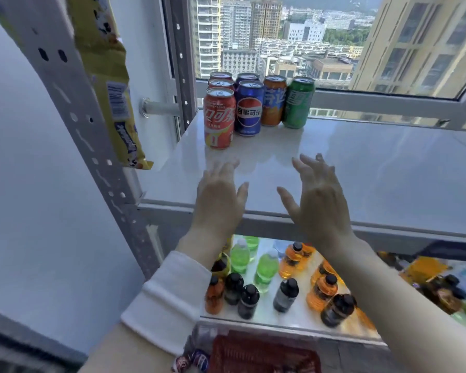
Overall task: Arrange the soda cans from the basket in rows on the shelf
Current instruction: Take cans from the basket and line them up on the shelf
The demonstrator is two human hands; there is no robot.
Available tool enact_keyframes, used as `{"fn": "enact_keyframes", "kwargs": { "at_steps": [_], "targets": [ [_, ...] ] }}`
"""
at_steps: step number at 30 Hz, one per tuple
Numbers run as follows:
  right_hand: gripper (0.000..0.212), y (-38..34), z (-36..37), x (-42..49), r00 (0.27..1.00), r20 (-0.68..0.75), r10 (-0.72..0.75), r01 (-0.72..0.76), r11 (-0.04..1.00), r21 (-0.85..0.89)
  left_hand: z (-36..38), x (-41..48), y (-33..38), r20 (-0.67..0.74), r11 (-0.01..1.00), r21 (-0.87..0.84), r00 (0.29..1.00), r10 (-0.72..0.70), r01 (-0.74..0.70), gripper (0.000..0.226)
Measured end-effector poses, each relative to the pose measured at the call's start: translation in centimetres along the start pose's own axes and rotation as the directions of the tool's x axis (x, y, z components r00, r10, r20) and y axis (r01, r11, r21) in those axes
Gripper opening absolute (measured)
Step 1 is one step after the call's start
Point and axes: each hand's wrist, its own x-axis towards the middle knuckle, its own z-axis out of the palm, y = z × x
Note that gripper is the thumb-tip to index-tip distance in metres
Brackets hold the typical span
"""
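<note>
Reload step, I reckon: my left hand (218,196) and right hand (322,201) hang wide, empty, over glossy white shelf (366,162); red mesh basket (264,356) next

Through the head camera I see what looks like a small shop corner or stock room, high up in a tower building. A grey perforated steel rack post (73,125) carries a glossy white shelf board (361,170), where red, blue, orange and green soda cans (249,111) stand grouped by brand. On the lower white shelf (269,316) stand green, orange and dark plastic drink bottles (267,267). A yellow snack packet (111,84) shows at the upper level. Behind the rack, a large window (280,36) looks onto apartment towers and rooftops.
</note>
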Motion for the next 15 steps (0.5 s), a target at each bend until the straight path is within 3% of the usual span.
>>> {"fn": "enact_keyframes", "kwargs": {
  "at_steps": [8, 12, 15],
  "targets": [
    [0.050, 1.6, -2.2, -13.5, 0.994, -0.039, -0.101, 0.101, 0.995, 0.006, 1.9, -12.5, 2.5, -0.137, 0.970, -0.014, 0.961, 0.239, -0.243, 0.040],
    [0.046, 3.4, -1.8, -21.1, 0.994, 0.065, -0.086, 0.089, 0.995, -0.040, 4.6, -19.4, 2.0, -0.039, 0.961, -0.034, 0.961, 0.273, -0.274, 0.037],
    [0.046, 4.6, -0.5, -26.0, 0.983, 0.181, 0.000, 0.003, 1.000, -0.017, 7.1, -23.7, 0.1, 0.120, 0.985, -0.062, 0.978, 0.168, -0.162, 0.036]
  ]
}}
